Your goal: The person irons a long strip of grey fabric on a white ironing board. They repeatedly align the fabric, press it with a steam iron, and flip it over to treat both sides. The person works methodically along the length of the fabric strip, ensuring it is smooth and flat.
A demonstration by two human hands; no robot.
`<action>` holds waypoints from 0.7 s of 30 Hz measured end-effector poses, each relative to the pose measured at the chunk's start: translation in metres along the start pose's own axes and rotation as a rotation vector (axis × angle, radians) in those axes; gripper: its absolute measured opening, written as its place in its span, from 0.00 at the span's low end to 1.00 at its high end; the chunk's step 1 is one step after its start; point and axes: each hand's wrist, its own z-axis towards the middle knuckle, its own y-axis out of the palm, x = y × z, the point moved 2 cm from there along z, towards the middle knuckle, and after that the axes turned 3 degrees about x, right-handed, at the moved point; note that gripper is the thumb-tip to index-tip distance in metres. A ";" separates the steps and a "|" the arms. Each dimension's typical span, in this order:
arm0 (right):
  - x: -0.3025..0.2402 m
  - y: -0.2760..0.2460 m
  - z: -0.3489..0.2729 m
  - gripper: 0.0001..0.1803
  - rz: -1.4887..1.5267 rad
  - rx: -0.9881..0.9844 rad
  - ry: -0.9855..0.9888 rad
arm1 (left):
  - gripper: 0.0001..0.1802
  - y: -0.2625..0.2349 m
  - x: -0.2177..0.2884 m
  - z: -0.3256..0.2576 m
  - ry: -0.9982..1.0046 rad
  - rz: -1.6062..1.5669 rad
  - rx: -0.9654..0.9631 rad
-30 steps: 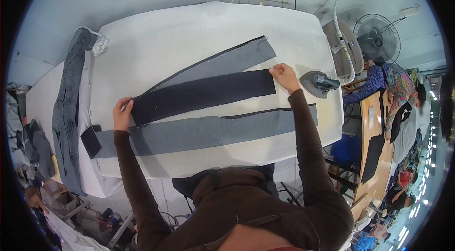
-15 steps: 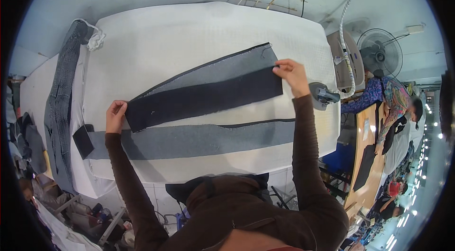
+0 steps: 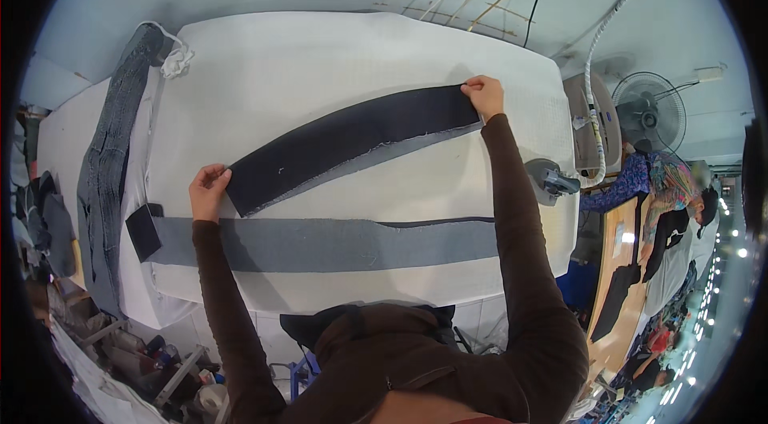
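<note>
A long dark fabric strip [image 3: 352,138] stretches between my hands above the white padded table [image 3: 264,48], bowed slightly upward in its middle. Its left end is pinched by my left hand [image 3: 208,190], fingers closed. My right hand [image 3: 485,94] pinches the upper corner of the right end. A grey layer shows along the strip's lower edge. Nearer to me lies a second, grey fabric strip [image 3: 336,245] flat on the table, with a dark folded piece [image 3: 144,232] at its left end. My right forearm covers part of its right end.
An iron [image 3: 550,182] stands at the table's right edge, its wrapped hose [image 3: 590,80] rising behind. A grey padded sleeve form [image 3: 114,144] runs along the left side. Farther right are a fan [image 3: 649,108], a wooden table [image 3: 614,296] and a person in a patterned top [image 3: 670,180].
Both hands have drawn the dark strip's upper edge up over the grey layer, which now shows below instead of above. My right hand has moved up a little.
</note>
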 end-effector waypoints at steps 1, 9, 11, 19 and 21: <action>0.002 -0.003 0.004 0.10 0.003 0.012 0.004 | 0.13 -0.001 0.000 0.000 0.007 -0.007 -0.007; -0.021 -0.039 0.015 0.11 0.289 -0.124 0.123 | 0.12 -0.004 -0.003 0.006 -0.038 0.002 -0.092; -0.031 -0.062 0.015 0.09 0.302 -0.164 0.129 | 0.12 -0.005 -0.006 0.008 -0.056 -0.027 -0.121; 0.000 -0.040 0.034 0.10 0.013 -0.207 0.030 | 0.10 -0.004 -0.009 0.014 -0.006 -0.042 -0.141; 0.013 -0.015 0.027 0.12 -0.032 -0.119 -0.048 | 0.11 0.000 -0.008 0.012 -0.067 0.041 -0.059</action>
